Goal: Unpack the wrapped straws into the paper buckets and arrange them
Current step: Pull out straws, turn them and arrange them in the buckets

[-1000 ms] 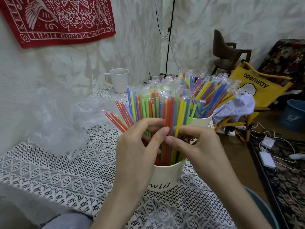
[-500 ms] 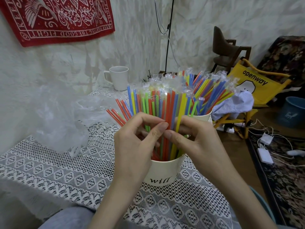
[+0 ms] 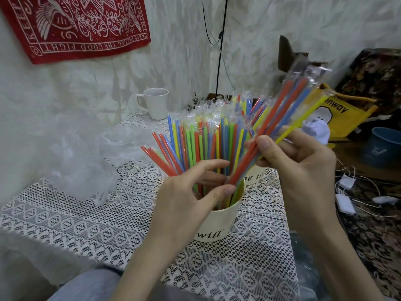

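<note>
Glossy clear plastic sleeves crinkle over the smooth bright plastic straws (image 3: 201,144). Matt cream paper bucket (image 3: 219,222) sits on a white openwork lace tablecloth (image 3: 86,227). Crumpled shiny plastic wrap (image 3: 80,161) lies by the tablecloth's left edge; the white mug (image 3: 156,103) looks smooth, glazed ceramic.

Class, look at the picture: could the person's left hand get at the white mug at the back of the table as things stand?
Probably not directly. The left hand sits at the near paper bucket, and the fan of straws stands between it and the white mug. It would likely have to go round their left side, above the crumpled plastic.
</note>
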